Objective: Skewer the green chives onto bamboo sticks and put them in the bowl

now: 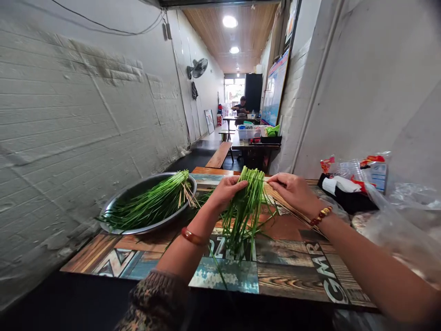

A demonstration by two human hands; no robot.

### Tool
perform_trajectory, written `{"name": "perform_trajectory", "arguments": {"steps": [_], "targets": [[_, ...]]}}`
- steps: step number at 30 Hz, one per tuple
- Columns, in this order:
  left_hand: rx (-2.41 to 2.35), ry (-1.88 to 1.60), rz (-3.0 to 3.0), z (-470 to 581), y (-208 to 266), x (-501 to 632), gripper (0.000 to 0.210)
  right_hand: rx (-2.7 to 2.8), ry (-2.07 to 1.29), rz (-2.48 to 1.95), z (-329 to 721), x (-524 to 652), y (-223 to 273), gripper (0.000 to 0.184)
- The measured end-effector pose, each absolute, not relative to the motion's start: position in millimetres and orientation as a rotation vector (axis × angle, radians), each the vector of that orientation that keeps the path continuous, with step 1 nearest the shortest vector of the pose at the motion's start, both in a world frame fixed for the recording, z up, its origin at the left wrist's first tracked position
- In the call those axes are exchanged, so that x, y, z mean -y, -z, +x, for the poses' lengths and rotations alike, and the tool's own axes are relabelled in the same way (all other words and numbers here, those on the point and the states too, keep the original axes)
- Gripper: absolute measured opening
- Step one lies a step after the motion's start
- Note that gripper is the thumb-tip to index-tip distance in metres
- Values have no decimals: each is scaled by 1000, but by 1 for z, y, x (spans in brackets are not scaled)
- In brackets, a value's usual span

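My left hand (227, 191) is closed around a bunch of green chives (246, 207), thumb on the near side. The cut ends point up and the long leaves hang over the table. Just right of the bunch, my right hand (292, 191) pinches a thin bamboo skewer, its tip end at the chives; most of it is hidden by the fingers. Beneath that hand lies a bundle of bamboo skewers (280, 201). To the left, a metal basin (115, 202) holds chives (151, 202) with skewers (185, 193) through their cut ends.
The patterned wooden table (285, 276) carries all this. On its right stand a black box (347, 195) with packets and clear plastic bags (396, 230). Beyond are a wooden bench (220, 155), another table (255, 146) with containers, and a seated person (242, 106) farther back.
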State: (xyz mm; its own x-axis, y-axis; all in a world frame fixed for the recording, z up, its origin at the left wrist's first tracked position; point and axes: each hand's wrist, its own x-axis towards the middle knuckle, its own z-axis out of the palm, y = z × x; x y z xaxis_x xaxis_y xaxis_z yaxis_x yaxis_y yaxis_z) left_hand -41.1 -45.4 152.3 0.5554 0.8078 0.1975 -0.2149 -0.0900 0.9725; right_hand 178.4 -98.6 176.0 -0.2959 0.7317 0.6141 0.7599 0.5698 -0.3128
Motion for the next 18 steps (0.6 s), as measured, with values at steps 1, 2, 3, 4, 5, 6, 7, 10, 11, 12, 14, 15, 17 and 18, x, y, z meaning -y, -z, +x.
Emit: {"name": "perform_trajectory", "arguments": {"steps": [1, 2, 3, 4, 5, 6, 7, 10, 11, 12, 14, 15, 17, 18], "targets": [[-546, -922, 1388, -43, -152, 46, 34, 2077, 64, -1187, 178, 99, -177, 20], [-533, -908, 1369, -45, -152, 46, 35, 2082, 80, -1191, 178, 99, -178, 20], [-511, -894, 1356, -47, -153, 46, 37, 2080, 95, -1198, 177, 100, -180, 20], [-480, -881, 1350, -49, -154, 46, 38, 2075, 109, -1205, 176, 100, -181, 20], [-445, -873, 1348, -50, -155, 45, 39, 2069, 119, -1210, 175, 101, -183, 20], [-416, -870, 1348, -51, -156, 44, 40, 2065, 124, -1212, 173, 101, -185, 20], [-400, -868, 1346, -52, -157, 43, 39, 2067, 123, -1212, 171, 102, -186, 21], [-425, -860, 1307, -52, -156, 40, 34, 2093, 112, -1195, 165, 104, -186, 21], [-436, -858, 1287, -51, -154, 41, 33, 2099, 109, -1187, 164, 105, -185, 21], [-442, -857, 1268, -50, -152, 41, 33, 2100, 108, -1177, 163, 107, -182, 21], [-426, -848, 1238, -47, -146, 44, 35, 2094, 98, -1179, 162, 108, -176, 22], [-429, -845, 1234, -46, -143, 45, 35, 2090, 104, -1182, 162, 107, -173, 22], [-428, -865, 1203, -44, -137, 46, 36, 2072, 118, -1191, 162, 104, -166, 19], [-431, -880, 1188, -43, -135, 46, 37, 2067, 117, -1202, 162, 103, -163, 19]]}}
